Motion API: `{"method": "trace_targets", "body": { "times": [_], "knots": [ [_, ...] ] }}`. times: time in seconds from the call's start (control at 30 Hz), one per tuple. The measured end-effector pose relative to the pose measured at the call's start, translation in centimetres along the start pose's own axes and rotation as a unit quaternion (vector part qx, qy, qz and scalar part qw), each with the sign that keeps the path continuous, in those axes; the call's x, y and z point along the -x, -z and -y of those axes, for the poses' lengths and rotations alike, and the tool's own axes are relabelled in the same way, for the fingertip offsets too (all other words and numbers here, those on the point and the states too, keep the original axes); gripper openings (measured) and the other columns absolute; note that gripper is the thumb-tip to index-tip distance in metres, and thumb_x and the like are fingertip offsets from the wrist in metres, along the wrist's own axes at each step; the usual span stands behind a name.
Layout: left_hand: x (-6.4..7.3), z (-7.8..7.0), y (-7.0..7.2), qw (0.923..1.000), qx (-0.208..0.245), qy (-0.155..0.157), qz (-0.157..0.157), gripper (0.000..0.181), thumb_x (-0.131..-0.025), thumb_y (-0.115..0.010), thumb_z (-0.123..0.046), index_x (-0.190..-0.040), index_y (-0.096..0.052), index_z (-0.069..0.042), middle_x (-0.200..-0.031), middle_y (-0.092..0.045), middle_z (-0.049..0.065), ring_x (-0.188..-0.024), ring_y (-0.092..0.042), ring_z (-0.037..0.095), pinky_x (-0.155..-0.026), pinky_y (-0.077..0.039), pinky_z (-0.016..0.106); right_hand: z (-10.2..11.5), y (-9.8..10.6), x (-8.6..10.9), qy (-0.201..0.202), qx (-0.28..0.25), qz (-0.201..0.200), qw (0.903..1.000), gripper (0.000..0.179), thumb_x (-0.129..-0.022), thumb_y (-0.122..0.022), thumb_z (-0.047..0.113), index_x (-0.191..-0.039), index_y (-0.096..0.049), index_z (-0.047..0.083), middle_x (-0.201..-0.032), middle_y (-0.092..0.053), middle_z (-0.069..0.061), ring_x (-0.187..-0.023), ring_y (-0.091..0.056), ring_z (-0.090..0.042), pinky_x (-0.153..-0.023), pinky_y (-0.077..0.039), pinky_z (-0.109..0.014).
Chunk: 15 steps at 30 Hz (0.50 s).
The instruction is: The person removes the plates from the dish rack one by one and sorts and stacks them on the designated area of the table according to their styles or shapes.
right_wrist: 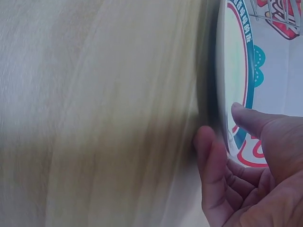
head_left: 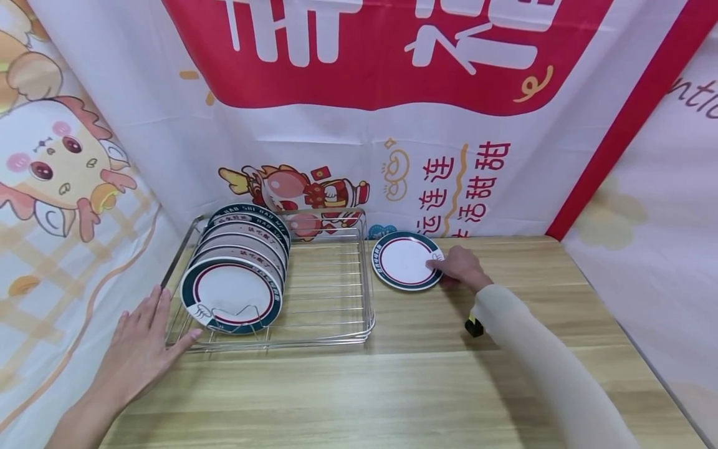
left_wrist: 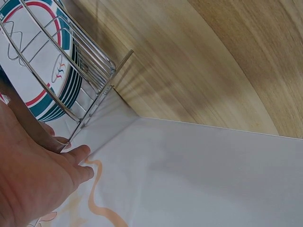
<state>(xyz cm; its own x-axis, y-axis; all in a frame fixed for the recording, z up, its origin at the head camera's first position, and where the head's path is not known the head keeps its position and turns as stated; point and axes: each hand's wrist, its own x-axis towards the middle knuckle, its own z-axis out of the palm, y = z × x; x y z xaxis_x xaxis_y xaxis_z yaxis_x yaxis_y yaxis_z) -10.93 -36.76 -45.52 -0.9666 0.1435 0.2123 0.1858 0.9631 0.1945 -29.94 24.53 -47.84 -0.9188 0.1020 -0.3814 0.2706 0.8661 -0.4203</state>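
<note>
My right hand (head_left: 461, 267) pinches the right rim of a white plate (head_left: 405, 259) with a green band and red ring. In the right wrist view the thumb lies on the plate's face (right_wrist: 235, 71) and the other fingers are at its underside. Left of it, a wire dish rack (head_left: 331, 293) holds several similar plates (head_left: 235, 293) standing in a row on its left side. My left hand (head_left: 137, 346) rests against the rack's left edge, fingers stretched out and thumb spread toward the front corner. Part of that hand's contact is hidden in the left wrist view.
A small black and yellow object (head_left: 473, 325) shows beside the right sleeve on the wooden table (head_left: 348, 399). Printed cloths (head_left: 314, 131) hang behind and at both sides. The rack's right part shows bare wires.
</note>
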Motion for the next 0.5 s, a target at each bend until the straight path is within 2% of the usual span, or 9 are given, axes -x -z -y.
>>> {"method": "trace_targets", "body": {
  "times": [0.27, 0.4, 0.5],
  "knots": [
    [0.1, -0.1, 0.1, 1.0000, -0.001, 0.001, 0.004, 0.100, -0.104, -0.058, -0.056, -0.164, -0.015, 0.011, -0.171, -0.008, 0.037, -0.153, -0.018, 0.060, -0.126, 0.002, 0.071, 1.0, 1.8, 1.0, 0.019, 0.066, -0.013, 0.9976, 0.055, -0.100, -0.067, 0.055, -0.088, -0.075, 0.002, -0.074, -0.073, -0.011, -0.060, -0.059, -0.021, -0.055, -0.040, -0.029],
    [0.0, -0.1, 0.1, 1.0000, 0.001, 0.003, 0.006, 0.100, -0.104, -0.059, -0.056, -0.164, -0.014, 0.011, -0.171, -0.007, 0.037, -0.153, -0.018, 0.061, -0.127, 0.002, 0.070, 2.9, 3.2, 2.0, 0.048, 0.105, -0.046, 0.9923, 0.055, -0.099, -0.069, 0.056, -0.085, -0.076, 0.003, -0.070, -0.071, -0.010, -0.055, -0.055, -0.020, -0.050, -0.036, -0.028],
    [0.0, 0.1, 0.0, 1.0000, 0.003, 0.004, 0.005, 0.100, -0.104, -0.059, -0.056, -0.165, -0.014, 0.010, -0.171, -0.007, 0.036, -0.152, -0.019, 0.061, -0.127, 0.003, 0.069, 4.7, 3.9, 3.0, 0.076, 0.119, -0.075, 0.9871, 0.053, -0.097, -0.072, 0.055, -0.079, -0.073, 0.005, -0.064, -0.064, -0.006, -0.054, -0.053, -0.020, -0.049, -0.036, -0.028]
  ]
}}
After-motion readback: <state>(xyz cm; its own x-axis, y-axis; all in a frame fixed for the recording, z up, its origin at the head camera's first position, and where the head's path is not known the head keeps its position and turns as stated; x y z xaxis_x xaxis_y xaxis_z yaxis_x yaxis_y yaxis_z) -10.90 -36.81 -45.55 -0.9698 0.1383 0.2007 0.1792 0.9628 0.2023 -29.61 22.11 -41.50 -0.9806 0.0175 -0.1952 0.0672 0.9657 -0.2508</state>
